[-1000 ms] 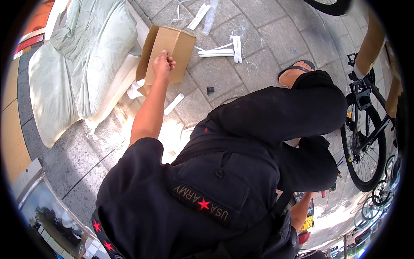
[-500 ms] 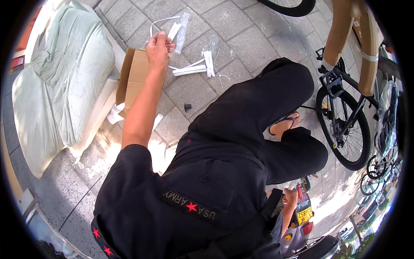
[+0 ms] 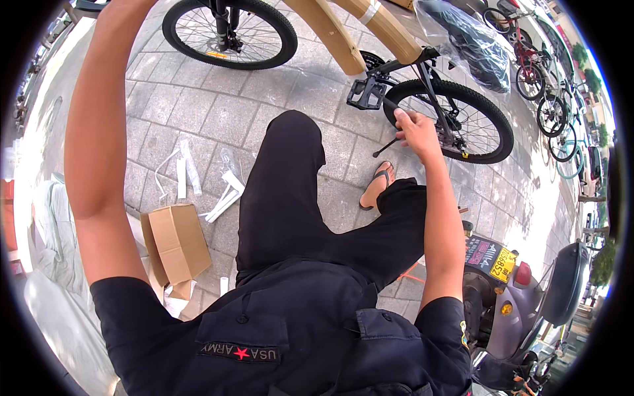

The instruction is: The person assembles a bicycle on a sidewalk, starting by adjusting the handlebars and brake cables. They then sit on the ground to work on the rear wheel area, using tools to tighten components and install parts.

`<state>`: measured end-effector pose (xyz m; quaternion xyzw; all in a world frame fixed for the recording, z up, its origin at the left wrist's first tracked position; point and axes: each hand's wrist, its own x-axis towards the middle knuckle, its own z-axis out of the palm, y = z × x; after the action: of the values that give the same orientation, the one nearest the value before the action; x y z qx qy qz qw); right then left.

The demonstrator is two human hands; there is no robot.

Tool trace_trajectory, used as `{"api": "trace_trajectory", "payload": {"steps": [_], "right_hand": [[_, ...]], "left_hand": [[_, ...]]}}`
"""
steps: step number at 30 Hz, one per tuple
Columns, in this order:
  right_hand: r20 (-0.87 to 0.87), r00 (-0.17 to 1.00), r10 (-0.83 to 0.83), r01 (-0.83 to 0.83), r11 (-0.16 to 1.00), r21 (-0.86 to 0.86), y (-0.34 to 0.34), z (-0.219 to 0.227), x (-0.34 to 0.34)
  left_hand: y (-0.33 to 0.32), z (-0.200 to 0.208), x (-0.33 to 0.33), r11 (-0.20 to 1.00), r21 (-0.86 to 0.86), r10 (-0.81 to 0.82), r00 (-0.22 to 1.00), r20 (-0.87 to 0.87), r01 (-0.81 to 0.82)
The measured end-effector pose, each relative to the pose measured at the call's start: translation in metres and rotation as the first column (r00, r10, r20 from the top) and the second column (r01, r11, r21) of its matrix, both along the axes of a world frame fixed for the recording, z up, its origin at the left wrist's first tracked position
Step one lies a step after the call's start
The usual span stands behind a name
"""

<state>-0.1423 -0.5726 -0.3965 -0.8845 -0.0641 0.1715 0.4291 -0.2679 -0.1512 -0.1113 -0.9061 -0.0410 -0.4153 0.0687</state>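
Note:
My left arm (image 3: 99, 145) reaches up along the left side, and its hand is cut off by the top edge. My right hand (image 3: 415, 132) is raised in front of the bicycle's rear wheel (image 3: 500, 125), fingers curled and thumb pressed in. A dark, slender piece (image 3: 391, 104) shows at its fingertips, too small to name; I cannot tell whether it is held or part of the bicycle behind. Close by is the black pedal (image 3: 365, 94). Cardboard sleeves (image 3: 330, 36) wrap the bicycle's frame. Its front wheel (image 3: 284, 39) stands at the top.
On the paving at left lie an opened cardboard box (image 3: 175, 241), white strips (image 3: 224, 201) and clear plastic wrapping (image 3: 190, 165). Pale cloth (image 3: 56, 264) covers something at the far left. A parked scooter (image 3: 515, 317) stands at lower right, with more bicycles (image 3: 551, 115) beyond.
My view has swung toward the bicycle. My left hand has risen from above the box and out of the picture. My right hand has moved up from beside the scooter to the rear wheel.

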Motion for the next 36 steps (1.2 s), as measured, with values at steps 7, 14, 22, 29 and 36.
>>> {"api": "trace_trajectory", "payload": {"steps": [7, 14, 22, 29, 36], "right_hand": [[-0.394, 0.918, -0.040, 0.235, 0.856, 0.461, 0.033, -0.075, 0.030], [-0.521, 0.854, 0.006, 0.404, 0.624, 0.669, 0.054, -0.104, 0.047], [-0.551, 0.827, 0.110, 0.398, 0.578, 0.712, 0.061, -0.105, 0.042], [-0.527, 0.817, 0.235, 0.296, 0.614, 0.732, 0.070, -0.112, 0.049], [-0.546, 0.822, 0.161, 0.201, 0.815, 0.543, 0.152, -0.138, 0.064]], "left_hand": [[0.043, -0.018, 0.034, 0.752, 0.426, 0.442, 0.865, 0.239, -0.502], [0.042, 0.024, 0.016, 0.644, 0.017, 0.727, 0.606, -0.322, -0.765], [0.123, 0.031, -0.008, 0.708, 0.012, 0.651, 0.647, -0.397, -0.706], [0.163, 0.046, 0.018, 0.716, -0.018, 0.546, 0.576, -0.608, -0.697], [0.202, 0.011, 0.008, 0.606, 0.096, 0.773, 0.557, -0.302, -0.789]]}}
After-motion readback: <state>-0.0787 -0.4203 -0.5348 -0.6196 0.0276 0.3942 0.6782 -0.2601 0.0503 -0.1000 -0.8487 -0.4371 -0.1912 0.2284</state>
